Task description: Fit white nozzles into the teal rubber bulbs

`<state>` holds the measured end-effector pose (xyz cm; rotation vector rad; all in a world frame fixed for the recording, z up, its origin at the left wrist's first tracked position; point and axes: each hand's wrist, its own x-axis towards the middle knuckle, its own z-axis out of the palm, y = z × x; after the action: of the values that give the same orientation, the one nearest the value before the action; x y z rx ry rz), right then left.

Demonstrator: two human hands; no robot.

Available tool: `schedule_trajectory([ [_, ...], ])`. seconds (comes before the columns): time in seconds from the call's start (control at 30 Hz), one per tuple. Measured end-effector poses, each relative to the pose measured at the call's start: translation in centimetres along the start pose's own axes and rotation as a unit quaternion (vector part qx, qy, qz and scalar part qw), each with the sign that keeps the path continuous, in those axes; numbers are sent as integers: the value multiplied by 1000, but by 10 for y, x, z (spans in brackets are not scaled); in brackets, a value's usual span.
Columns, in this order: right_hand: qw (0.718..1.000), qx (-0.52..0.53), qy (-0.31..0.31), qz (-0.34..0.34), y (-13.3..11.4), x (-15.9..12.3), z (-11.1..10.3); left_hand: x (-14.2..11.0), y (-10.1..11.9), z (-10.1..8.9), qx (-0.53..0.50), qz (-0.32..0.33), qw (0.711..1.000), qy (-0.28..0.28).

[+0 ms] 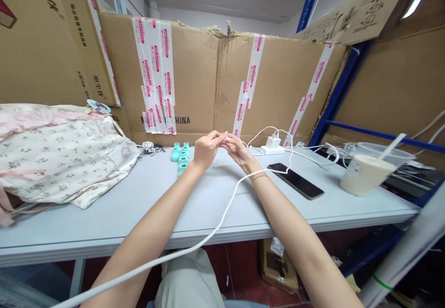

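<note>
Above the far middle of the table, my left hand (208, 148) and my right hand (238, 150) meet at the fingertips. Both are closed in a pinch around a small whitish piece (227, 138), mostly hidden by the fingers, its kind too small to make out. Just left of my left hand, several mint-green, bulb-shaped pieces with round open tops (183, 159) stand in a cluster on the table. A small pale item (216, 165) lies on the tabletop below my hands, partly hidden.
A white cable (222, 217) crosses over my right forearm. Right of it lie a black phone (299, 183), a charger on a power strip (273, 145) and a lidded drink cup with straw (365, 176). Floral cloth (62, 155) covers the left side. Taped cardboard (198, 76) walls the back.
</note>
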<state>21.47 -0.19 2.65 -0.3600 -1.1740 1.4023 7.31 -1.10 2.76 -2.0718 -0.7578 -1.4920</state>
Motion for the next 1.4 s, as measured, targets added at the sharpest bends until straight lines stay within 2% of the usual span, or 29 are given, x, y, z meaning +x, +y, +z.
schedule_trajectory([
  [0.2,1000,17,-12,-8,3,1,-1,-1,0,-1,26,46,999,-13],
  [0.37,1000,22,19,-7,4,1,1,2,4,-4,23,57,998,9],
  [0.63,998,-4,68,0,12,2,3,3,-2,-7,28,39,998,-43],
  [0.83,998,-21,63,-22,15,5,11,5,-11,-10,26,-11,999,-25],
  [0.93,997,-32,67,-27,15,5,14,3,-15,-10,40,-37,998,-33],
  [1.17,977,-108,156,-98,26,4,17,-4,-22,-8,58,-64,994,-71],
  [1.27,966,-125,185,-132,27,5,19,-5,-22,-7,58,-75,993,-67],
  [1.4,966,-121,187,-133,26,5,22,-5,-22,-5,58,-74,995,-36],
])
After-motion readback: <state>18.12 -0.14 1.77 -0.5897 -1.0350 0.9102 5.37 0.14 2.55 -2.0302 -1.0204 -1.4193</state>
